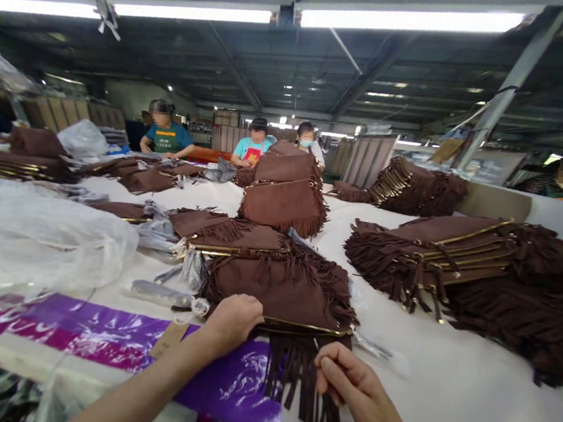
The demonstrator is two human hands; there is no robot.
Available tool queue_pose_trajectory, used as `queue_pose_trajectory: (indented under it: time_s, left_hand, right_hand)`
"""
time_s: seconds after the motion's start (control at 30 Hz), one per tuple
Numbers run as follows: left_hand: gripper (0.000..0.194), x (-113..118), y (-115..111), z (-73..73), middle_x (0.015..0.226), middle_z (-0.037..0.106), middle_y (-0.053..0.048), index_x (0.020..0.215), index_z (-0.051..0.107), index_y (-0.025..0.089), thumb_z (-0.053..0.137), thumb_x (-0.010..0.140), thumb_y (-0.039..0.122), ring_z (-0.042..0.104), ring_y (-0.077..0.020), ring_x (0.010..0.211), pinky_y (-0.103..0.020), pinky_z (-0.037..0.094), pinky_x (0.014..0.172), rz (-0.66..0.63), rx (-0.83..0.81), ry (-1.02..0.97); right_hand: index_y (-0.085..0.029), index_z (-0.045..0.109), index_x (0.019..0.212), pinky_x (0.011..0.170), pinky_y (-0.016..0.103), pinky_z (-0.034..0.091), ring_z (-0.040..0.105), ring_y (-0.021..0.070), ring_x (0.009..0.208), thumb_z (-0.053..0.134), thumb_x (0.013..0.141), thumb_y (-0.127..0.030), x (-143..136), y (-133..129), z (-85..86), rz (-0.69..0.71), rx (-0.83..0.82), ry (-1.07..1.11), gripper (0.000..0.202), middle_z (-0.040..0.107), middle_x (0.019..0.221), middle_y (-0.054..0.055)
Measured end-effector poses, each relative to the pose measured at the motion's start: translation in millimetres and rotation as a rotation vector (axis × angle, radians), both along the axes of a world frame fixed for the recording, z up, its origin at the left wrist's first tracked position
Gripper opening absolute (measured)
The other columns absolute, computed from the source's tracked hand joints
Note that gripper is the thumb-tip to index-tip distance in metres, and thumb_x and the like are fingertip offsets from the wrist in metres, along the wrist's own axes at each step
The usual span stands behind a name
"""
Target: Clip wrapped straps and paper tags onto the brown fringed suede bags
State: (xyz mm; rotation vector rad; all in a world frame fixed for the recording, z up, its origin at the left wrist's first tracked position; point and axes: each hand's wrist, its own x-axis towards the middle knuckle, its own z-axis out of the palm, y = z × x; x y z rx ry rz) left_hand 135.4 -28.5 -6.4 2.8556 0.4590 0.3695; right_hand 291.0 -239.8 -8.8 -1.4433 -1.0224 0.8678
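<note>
A brown fringed bag (273,287) with a gold zip along its near edge lies flat in front of me. My left hand (234,320) is closed at the left part of that zipped edge, its fingertips hidden behind the knuckles. Just below the zip's right end, my right hand (347,376) pinches a thin, pale, pin-like thing (316,343), too small to name surely. Long dark fringe (304,381) hangs from the bag toward me, over a purple glossy sheet (238,384), beside the right hand's fingers.
Stacks of similar bags stand at the right (458,250) and farther back (285,201). Clear plastic bags (47,240) cover the left side. A plastic-wrapped strap (167,295) and a tan tag (170,340) lie near my left arm. Several people work across the white table (487,407).
</note>
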Motion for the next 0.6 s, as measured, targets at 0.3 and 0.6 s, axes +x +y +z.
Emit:
queue_pose_trajectory:
  time_s: [0.3, 0.6]
  left_hand:
    - [0.025, 11, 31, 53.8, 0.071, 0.057, -0.002, 0.076, 0.054, 0.02, 0.039, 0.094, 0.028, 0.055, -0.0179, 0.071, -0.026, 0.039, 0.069, 0.097, -0.093, -0.116]
    - [0.026, 22, 69, 21.2, 0.065, 0.046, 0.002, 0.062, 0.04, 0.021, 0.037, 0.087, 0.028, 0.042, -0.0152, 0.066, -0.027, 0.037, 0.069, 0.238, -0.417, -0.28]
  right_hand:
    - [-0.024, 0.054, 0.076, 0.084, 0.033, 0.041, 0.055, 0.0253, 0.095, 0.045, 0.097, -0.04, -19, 38, 34.8, 0.096, 0.212, -0.391, 0.027, 0.064, 0.099, 0.005]
    - [-0.021, 0.049, 0.07, 0.062, 0.026, 0.036, 0.046, 0.0168, 0.068, 0.046, 0.089, -0.039, -27, 129, 5.8, 0.22, 0.056, -0.326, 0.026, 0.049, 0.068, -0.003]
